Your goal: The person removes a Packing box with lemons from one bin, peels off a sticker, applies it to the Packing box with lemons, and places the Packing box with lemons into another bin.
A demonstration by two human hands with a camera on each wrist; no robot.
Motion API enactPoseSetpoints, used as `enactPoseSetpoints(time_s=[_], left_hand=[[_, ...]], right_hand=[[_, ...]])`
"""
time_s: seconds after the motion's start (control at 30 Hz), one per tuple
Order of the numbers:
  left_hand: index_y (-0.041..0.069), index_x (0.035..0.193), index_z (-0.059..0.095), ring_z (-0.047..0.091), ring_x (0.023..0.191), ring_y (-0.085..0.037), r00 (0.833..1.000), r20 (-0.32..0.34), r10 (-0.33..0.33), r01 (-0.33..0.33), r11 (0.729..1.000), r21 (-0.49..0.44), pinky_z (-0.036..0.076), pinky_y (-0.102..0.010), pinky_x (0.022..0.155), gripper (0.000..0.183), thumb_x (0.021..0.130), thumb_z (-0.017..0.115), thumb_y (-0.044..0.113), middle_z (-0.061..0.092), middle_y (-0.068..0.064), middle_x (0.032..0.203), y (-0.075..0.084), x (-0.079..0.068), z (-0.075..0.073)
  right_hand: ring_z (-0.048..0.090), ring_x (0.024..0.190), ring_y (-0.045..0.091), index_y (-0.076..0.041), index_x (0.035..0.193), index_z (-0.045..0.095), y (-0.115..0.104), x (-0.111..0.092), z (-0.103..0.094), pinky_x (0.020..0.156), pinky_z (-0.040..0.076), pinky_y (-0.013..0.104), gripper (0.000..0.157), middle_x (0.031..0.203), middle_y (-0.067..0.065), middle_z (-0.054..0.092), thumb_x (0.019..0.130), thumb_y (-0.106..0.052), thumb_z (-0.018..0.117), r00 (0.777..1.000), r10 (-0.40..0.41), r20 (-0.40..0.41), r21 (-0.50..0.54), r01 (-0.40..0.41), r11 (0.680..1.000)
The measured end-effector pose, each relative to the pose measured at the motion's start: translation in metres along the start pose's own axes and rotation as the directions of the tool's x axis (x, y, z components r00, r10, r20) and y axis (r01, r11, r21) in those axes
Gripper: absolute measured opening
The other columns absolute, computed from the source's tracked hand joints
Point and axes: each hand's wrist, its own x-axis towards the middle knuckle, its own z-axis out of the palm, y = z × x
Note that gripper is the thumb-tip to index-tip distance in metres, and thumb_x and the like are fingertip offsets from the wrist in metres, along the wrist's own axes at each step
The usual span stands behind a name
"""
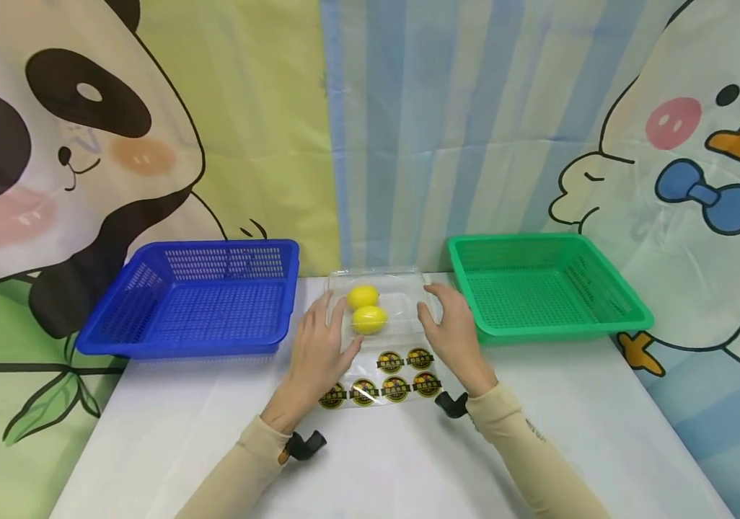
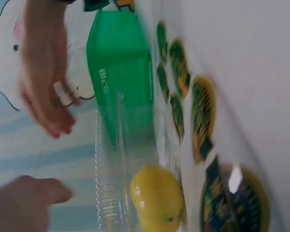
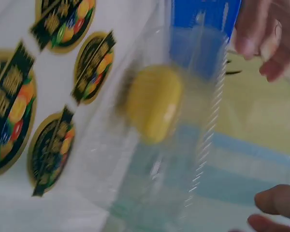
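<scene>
A clear plastic container [image 1: 402, 310] stands at the table's far side with two yellow lemons in its left half. One lemon [image 1: 362, 296] sits behind the other lemon [image 1: 368, 319]. My left hand [image 1: 318, 349] is at the container's left front side, fingers loosely spread and thumb toward the front lemon. On the opposite side, my right hand [image 1: 453, 328] curves its relaxed fingers near the container's right edge. Both wrist views show a gap between the hands and the container's ridged rim [image 3: 208, 140]. Neither hand grips anything.
A clear sheet with several round black-and-gold stickers [image 1: 396, 389] lies in front of the container. To the left stands a blue basket [image 1: 214, 346], to the right a green basket [image 1: 558, 333]. A cartoon-printed curtain [image 1: 396, 144] hangs behind the white table [image 1: 383, 461].
</scene>
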Motion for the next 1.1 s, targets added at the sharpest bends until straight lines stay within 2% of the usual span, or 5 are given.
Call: enactPoseSetpoints(time_s=[0.1,0.23,0.43,0.77,1.1], left_hand=[[0.004,0.117,0.072,0.072,0.097,-0.029,0.969,-0.147,0.198,-0.204,0.978,-0.031,0.061,-0.040,0.078,0.034,0.089,0.080,0.021,0.073,-0.012,0.112,0.006,-0.006,-0.003],[0.011,0.092,0.075,0.070,0.071,-0.012,0.946,-0.099,0.308,-0.320,0.933,-0.165,0.058,-0.028,0.065,0.008,0.087,0.080,0.008,0.074,0.002,0.084,0.003,-0.004,-0.002],[0.014,0.086,0.076,0.067,0.073,-0.015,0.948,0.070,0.309,-0.306,0.951,-0.046,0.056,-0.029,0.063,0.005,0.091,0.077,0.014,0.074,0.004,0.082,-0.003,-0.017,0.019],[0.014,0.100,0.076,0.066,0.097,-0.022,0.951,0.175,0.255,-0.265,0.964,0.036,0.055,-0.036,0.078,0.011,0.094,0.076,0.023,0.074,-0.001,0.105,0.002,-0.035,0.036],[0.020,0.117,0.075,0.065,0.113,-0.019,0.940,0.313,0.133,-0.083,0.982,-0.170,0.055,-0.038,0.090,0.025,0.092,0.077,0.014,0.071,0.004,0.129,-0.002,-0.035,0.043]], right_hand=[[0.072,0.100,0.034,-0.003,0.116,0.075,-0.018,-0.015,0.002,0.084,0.059,0.046,0.023,0.107,0.014,0.077,0.096,-0.013,0.074,0.983,-0.168,-0.077,-0.078,0.162,0.984],[0.071,0.076,0.024,-0.007,0.107,0.075,-0.030,-0.020,0.007,0.060,0.055,0.037,0.015,0.087,0.006,0.077,0.096,-0.016,0.076,0.976,-0.215,-0.030,-0.087,0.211,0.974],[0.071,0.068,0.020,-0.008,0.102,0.075,-0.025,-0.032,0.020,0.057,0.056,0.034,0.011,0.080,0.003,0.076,0.093,-0.013,0.078,0.977,-0.179,0.118,-0.135,0.194,0.972],[0.072,0.080,0.024,-0.012,0.105,0.077,-0.027,-0.049,0.045,0.057,0.057,0.040,0.019,0.095,0.004,0.078,0.090,-0.020,0.083,0.948,-0.065,0.312,-0.266,0.153,0.952],[0.073,0.081,0.024,-0.011,0.109,0.076,-0.021,-0.049,0.052,0.060,0.058,0.041,0.024,0.095,0.003,0.077,0.088,-0.020,0.085,0.919,-0.021,0.395,-0.268,0.137,0.954]])
